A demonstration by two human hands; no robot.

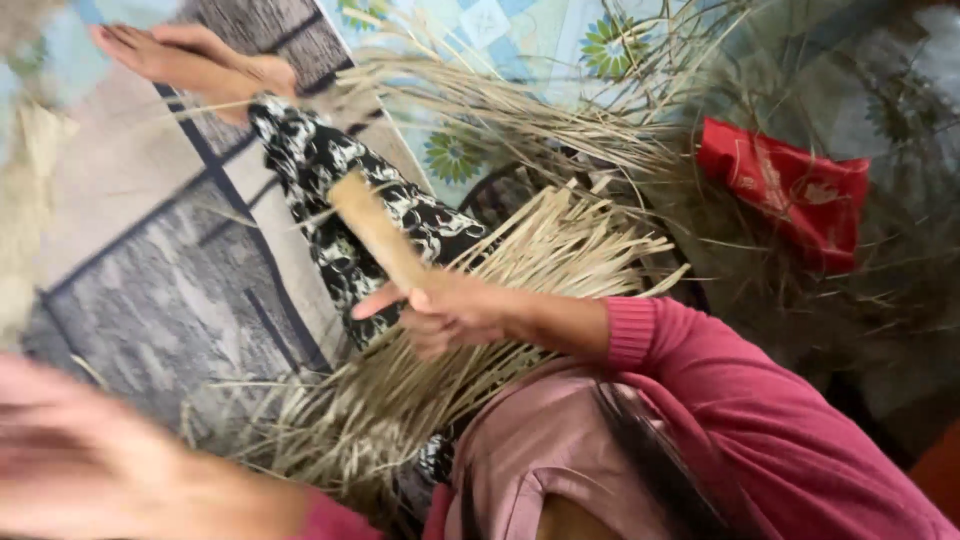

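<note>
My right hand [445,310] is closed around the lower end of a tan wooden stick [375,228], which slants up and to the left over my leg in black-and-white patterned cloth [330,165]. Under this hand lies a bundle of flat dried straw strips [560,245], fanned across my lap. At the lower left, my left hand [75,460] is a motion-blurred shape raised close to the camera. It is apart from the straw, and its fingers cannot be made out. Both my arms are in pink-red sleeves.
My bare foot [190,60] rests at the upper left on grey and beige patterned flooring [170,300]. A floral mat [520,40] lies at the top with more loose straw [520,110] on it. A red cloth bag [790,185] sits among dry stalks at the right.
</note>
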